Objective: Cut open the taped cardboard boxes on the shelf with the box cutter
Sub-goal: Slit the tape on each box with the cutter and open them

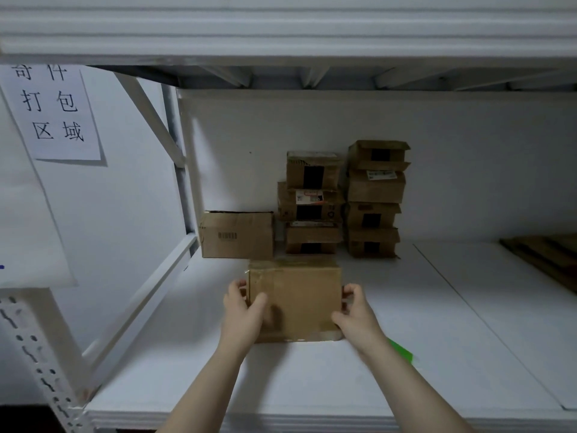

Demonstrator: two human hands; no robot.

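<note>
Hands hold the job at this point: the left hand (pixel 245 310) and the right hand (pixel 356 310) each clasp one side of a brown box (pixel 299 298), fingers (pixel 235 287) curled round its side walls and thumbs laid over the top. The box sits on the white shelf (pixel 437 339), toward its left end and about midway between the back and the front edge. Clear tape seems to run along its left and front edges, though the blur makes the seam hard to read.

Neither hand holds a blade. A green object (pixel 401 351) lies just beside the box's front right corner, partly hidden under the right forearm; it may be the box cutter, but I cannot tell.

Behind, near the back edge, stand a single box (pixel 237 235), a middle stack (pixel 312 204) and a taller right stack (pixel 376 198), some with dark tape. Flattened cardboard (pixel 546 257) lies at the right end.

As I judge it, the risks start once one hand lets go to fetch the cutter. The shelf looks smooth, so a box braced by one hand could slide under the blade's push. A bracing hand left in line with the seam could be cut. Too deep a stroke could slice the contents, and a hard shove backward could topple the uneven stacks.
</note>
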